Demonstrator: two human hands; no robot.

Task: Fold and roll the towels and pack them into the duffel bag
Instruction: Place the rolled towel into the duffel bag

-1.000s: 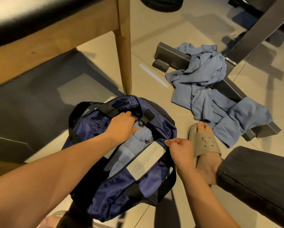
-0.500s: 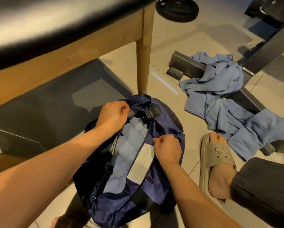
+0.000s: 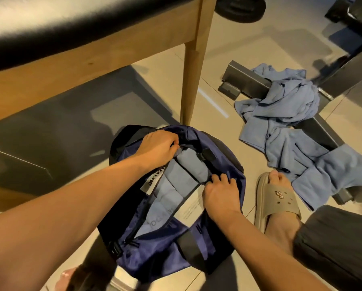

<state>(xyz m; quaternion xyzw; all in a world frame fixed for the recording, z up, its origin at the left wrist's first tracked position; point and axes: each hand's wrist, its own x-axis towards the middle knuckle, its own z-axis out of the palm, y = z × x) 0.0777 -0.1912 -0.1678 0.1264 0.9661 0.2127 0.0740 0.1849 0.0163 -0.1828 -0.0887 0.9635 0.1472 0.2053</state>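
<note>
The left hand (image 3: 157, 148) has come up off the packed towels and is now gripping the far rim of the navy duffel bag (image 3: 154, 255), fingers curled round the zip edge. The right hand (image 3: 220, 194) is hooking its fingers over the bag's right-hand rim, and between them they're holding the mouth wide. Inside the bag, pale blue rolled towels (image 3: 182, 177) are lying side by side, filling the opening. So the packing looks partly done. Off to the bag's right, past the slippered foot (image 3: 280, 198), a heap of loose towels (image 3: 301, 143) is sprawling unfolded over a metal frame (image 3: 245, 78) on the floor. Those are waiting to be folded, rolled and tucked in. The zip is standing open.
</note>
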